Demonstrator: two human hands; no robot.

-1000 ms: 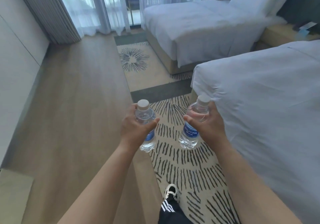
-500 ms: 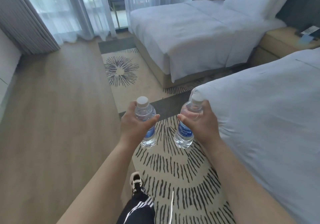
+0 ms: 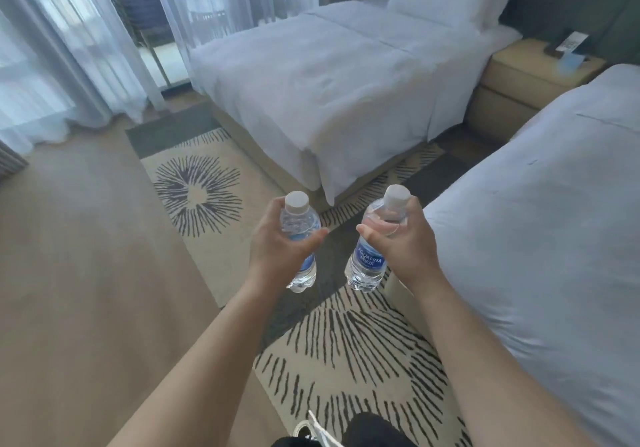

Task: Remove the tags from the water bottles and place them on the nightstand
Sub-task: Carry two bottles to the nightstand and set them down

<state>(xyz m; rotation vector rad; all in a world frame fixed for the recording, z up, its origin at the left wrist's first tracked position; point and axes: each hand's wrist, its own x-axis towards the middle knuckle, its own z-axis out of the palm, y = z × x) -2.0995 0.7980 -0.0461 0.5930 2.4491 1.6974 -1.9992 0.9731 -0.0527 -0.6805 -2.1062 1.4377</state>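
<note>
My left hand (image 3: 280, 249) grips a clear water bottle (image 3: 300, 225) with a white cap and a blue label, held upright in front of me. My right hand (image 3: 405, 244) grips a second bottle (image 3: 369, 263) of the same kind, its blue label facing me and its top tilted slightly right. The two bottles are apart, side by side above the rug. The tan nightstand (image 3: 519, 79) stands at the upper right between the two beds, well beyond both hands. I can make out no separate tag on either bottle.
A white bed (image 3: 329, 79) with a pillow lies ahead; a second white bed (image 3: 540, 225) is close on my right. A patterned rug (image 3: 346, 336) covers the aisle, wood floor to the left. Small items, a card (image 3: 573, 43) among them, sit on the nightstand. Sheer curtains hang at the far left.
The view has swung right and moved forward, so the far bed and the nightstand are larger and nearer. Both hands keep the same hold on the bottles.
</note>
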